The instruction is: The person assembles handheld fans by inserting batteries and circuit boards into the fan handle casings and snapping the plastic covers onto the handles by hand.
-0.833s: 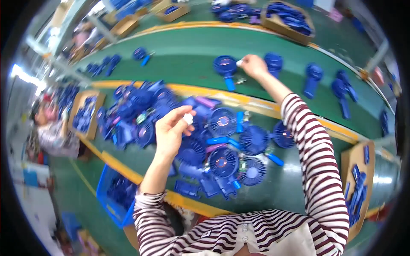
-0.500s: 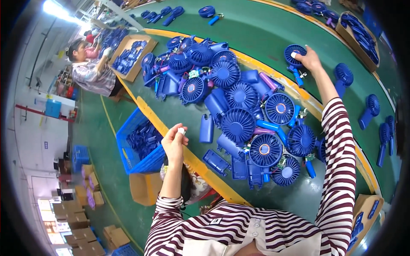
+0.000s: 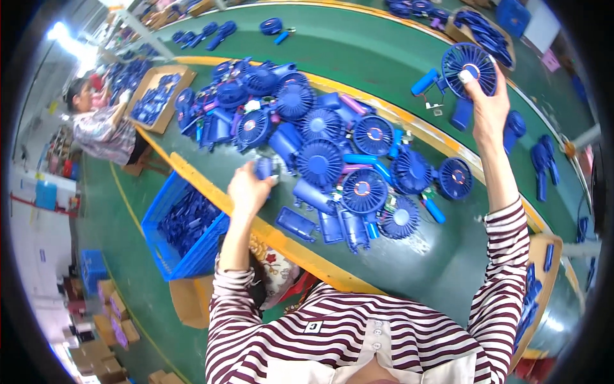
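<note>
My right hand (image 3: 491, 109) holds up a blue handheld fan head (image 3: 462, 59) over the far side of the bench, thumb on its hub, fingers behind the rim. From that fan hang a blue battery cell (image 3: 424, 82) and a small circuit board (image 3: 435, 107) on thin wires. At the bench's near edge, my left hand (image 3: 248, 190) closes on a blue handle shell (image 3: 264, 168), which is blurred. Just right of it lies a heap of round fan heads (image 3: 320, 162), with loose shells (image 3: 296, 224) and battery cells (image 3: 433, 210) among them.
A green conveyor belt (image 3: 358, 32) carrying fans runs behind the yellow bench edge (image 3: 291, 246). A blue crate (image 3: 167, 256) of parts stands below on the left. Beyond it, a person (image 3: 105, 131) works beside a cardboard box (image 3: 137, 109). Another box (image 3: 543, 281) is at right.
My right hand has lifted the fan off the belt, its battery and board dangling. My left hand has reached onto the bench and taken hold of the handle shell. The view has shifted.
</note>
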